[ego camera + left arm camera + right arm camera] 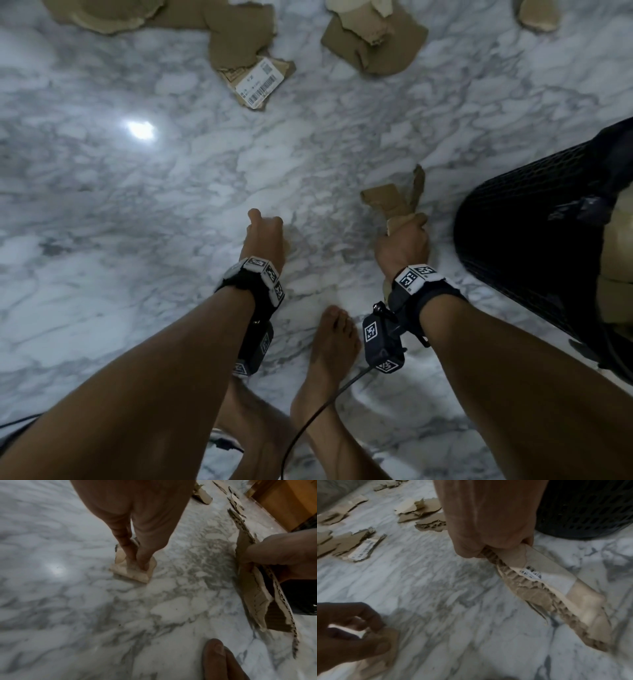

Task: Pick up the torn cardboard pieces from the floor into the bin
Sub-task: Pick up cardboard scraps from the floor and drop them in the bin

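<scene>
A bare foot (334, 346) stands on the marble floor (137, 222) between the two forearms, with a black cable (318, 407) trailing past it. Just ahead, the left hand (262, 236) reaches down to a small cardboard scrap (133, 568) lying on the floor; the left-wrist view shows fingers (142, 555) pressed on the scrap's top, but whether they pinch it or only touch it is hard to tell through the blur. The head view hides most of this scrap under the hand.

The right hand (404, 245) has its fingers curled tight round a bunch of torn cardboard strips (394, 202), lifted off the floor. One strip carries a white label (546, 577) with black print too blurred to read. Just right of this hand stands the black mesh bin (534, 240), cut off by the picture's edge, with pale cardboard showing inside it.

Beyond the hands lies a broad stretch of open floor. Farther off, a torn piece with a barcode label (262, 82) lies flat; "4/20" is about all that reads. Beside it sits a folded brown piece (373, 41), and more pieces (113, 13) are cut off at the top edge.
</scene>
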Available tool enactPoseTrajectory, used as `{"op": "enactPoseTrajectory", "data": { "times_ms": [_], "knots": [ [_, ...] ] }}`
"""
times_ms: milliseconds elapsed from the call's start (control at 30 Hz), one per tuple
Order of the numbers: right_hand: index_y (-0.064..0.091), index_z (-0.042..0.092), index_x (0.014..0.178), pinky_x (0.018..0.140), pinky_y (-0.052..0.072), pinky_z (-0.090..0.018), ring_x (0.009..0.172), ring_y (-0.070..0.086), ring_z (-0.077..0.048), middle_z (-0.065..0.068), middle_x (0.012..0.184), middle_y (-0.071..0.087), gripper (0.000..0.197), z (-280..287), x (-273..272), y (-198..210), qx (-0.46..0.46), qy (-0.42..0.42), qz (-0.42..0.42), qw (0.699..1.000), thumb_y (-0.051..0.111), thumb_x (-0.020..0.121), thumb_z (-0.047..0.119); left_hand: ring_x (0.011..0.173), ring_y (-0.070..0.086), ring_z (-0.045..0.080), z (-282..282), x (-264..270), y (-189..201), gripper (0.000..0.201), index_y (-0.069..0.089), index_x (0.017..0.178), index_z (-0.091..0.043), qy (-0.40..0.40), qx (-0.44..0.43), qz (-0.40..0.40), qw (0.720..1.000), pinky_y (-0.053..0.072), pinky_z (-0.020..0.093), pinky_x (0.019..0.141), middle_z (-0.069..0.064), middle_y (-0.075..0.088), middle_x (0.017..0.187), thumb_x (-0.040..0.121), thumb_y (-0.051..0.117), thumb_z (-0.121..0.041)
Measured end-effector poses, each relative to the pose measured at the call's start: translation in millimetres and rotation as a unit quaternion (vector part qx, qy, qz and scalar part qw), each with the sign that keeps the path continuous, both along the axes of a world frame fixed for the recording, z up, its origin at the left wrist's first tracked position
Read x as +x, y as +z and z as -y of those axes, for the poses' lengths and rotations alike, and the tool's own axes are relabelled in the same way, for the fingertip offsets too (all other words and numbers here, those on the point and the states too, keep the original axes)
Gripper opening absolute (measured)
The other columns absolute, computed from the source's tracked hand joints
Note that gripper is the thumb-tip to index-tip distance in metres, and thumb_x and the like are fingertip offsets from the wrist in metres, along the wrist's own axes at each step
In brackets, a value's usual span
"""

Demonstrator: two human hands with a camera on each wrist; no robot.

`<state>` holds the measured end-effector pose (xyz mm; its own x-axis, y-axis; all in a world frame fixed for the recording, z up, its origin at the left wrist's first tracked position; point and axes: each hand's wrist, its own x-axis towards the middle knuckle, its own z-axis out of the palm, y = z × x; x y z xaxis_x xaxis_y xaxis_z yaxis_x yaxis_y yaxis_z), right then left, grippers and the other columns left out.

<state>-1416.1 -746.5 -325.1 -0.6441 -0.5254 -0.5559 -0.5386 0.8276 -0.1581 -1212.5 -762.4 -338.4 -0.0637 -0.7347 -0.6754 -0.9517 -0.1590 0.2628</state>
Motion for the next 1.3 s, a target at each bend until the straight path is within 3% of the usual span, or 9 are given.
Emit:
{"op": "enactPoseTrajectory", "data": {
  "times_ms": [100,167,400,533,733,933,1033,1200,1300],
  "knots": [
    [0.031,0.002,0.132,0.090,0.050,-0.044,0.111,0.057,-0.042,-0.024,0.127,0.054,0.060,2.6,15.8,7.7,0.006,0.018,0.020,1.000,0.065,0.083,0.014,0.092,0.054,0.037,-3.5,0.6,-0.7,0.030,0.046,0.116,-0.001,0.021,-0.011,0.014,1.000,0.041,0.033,0.071,0.022,0.043,0.120,0.087,0.053,0.001],
    [0.031,0.004,0.133,0.088,0.049,-0.043,0.111,0.058,-0.039,-0.021,0.127,0.055,0.062,3.0,26.6,9.7,0.012,0.034,0.030,0.999,0.067,0.083,0.015,0.102,0.054,0.037,-10.7,-1.7,-0.7,0.034,0.041,0.122,0.001,-0.024,-0.013,0.037,0.999,0.042,0.033,0.074,0.021,0.039,0.123,0.089,0.049,0.004],
    [0.028,0.005,0.139,0.085,0.050,-0.041,0.111,0.058,-0.036,-0.019,0.126,0.055,0.070,2.7,57.2,18.0,0.014,0.055,0.062,0.996,0.068,0.082,0.015,0.100,0.056,0.040,-4.4,1.2,15.5,0.026,0.044,0.115,0.000,-0.051,0.039,0.036,0.997,0.038,0.037,0.068,0.022,0.046,0.118,0.091,0.051,-0.005],
    [0.031,0.004,0.136,0.082,0.049,-0.040,0.112,0.057,-0.035,-0.018,0.127,0.055,0.064,2.3,67.5,61.5,0.006,0.046,0.078,0.996,0.066,0.083,0.013,0.103,0.055,0.040,4.6,-0.1,61.5,0.026,0.050,0.110,-0.001,-0.063,0.036,0.029,0.997,0.043,0.040,0.075,0.020,0.048,0.117,0.097,0.048,-0.022],
    [0.033,0.007,0.132,0.085,0.050,-0.040,0.111,0.058,-0.036,-0.016,0.124,0.057,0.062,11.3,59.3,181.4,-0.032,0.014,0.087,0.996,0.068,0.081,0.017,0.102,0.056,0.039,32.0,-23.1,180.1,0.031,0.060,0.110,-0.006,-0.035,0.006,0.017,0.999,0.046,0.040,0.077,0.017,0.051,0.115,0.095,0.049,-0.031],
    [0.039,0.009,0.121,0.082,0.051,-0.041,0.108,0.060,-0.037,-0.017,0.120,0.060,0.052,9.7,11.4,304.2,-0.062,-0.058,0.076,0.994,0.070,0.080,0.018,0.100,0.058,0.039,48.7,-85.1,320.9,0.031,0.063,0.108,-0.004,-0.041,-0.030,-0.048,0.998,0.048,0.040,0.078,0.019,0.057,0.112,0.094,0.047,-0.027],
    [0.040,0.009,0.119,0.083,0.053,-0.042,0.105,0.062,-0.039,-0.019,0.117,0.061,0.051,4.4,-30.5,335.3,-0.067,-0.087,0.061,0.992,0.069,0.079,0.019,0.104,0.058,0.039,52.7,-131.1,361.3,0.031,0.062,0.111,-0.006,-0.052,-0.039,-0.070,0.995,0.050,0.043,0.083,0.018,0.059,0.115,0.092,0.049,-0.027],
    [0.040,0.005,0.121,0.081,0.050,-0.040,0.105,0.061,-0.041,-0.024,0.117,0.060,0.047,-1.3,-119.4,345.5,-0.045,-0.091,0.035,0.994,0.065,0.082,0.013,0.106,0.060,0.036,51.4,-213.0,358.1,0.028,0.061,0.113,-0.011,-0.063,-0.027,-0.108,0.992,0.052,0.042,0.087,0.016,0.062,0.115,0.088,0.053,-0.022],
    [0.039,0.006,0.123,0.081,0.049,-0.039,0.109,0.058,-0.040,-0.023,0.118,0.059,0.051,-3.1,-166.5,333.8,-0.022,-0.071,0.014,0.997,0.065,0.080,0.012,0.105,0.060,0.034,44.1,-253.1,338.3,0.027,0.059,0.115,-0.012,-0.077,-0.006,-0.093,0.993,0.050,0.038,0.082,0.014,0.062,0.114,0.089,0.054,-0.017]
  ]
}}
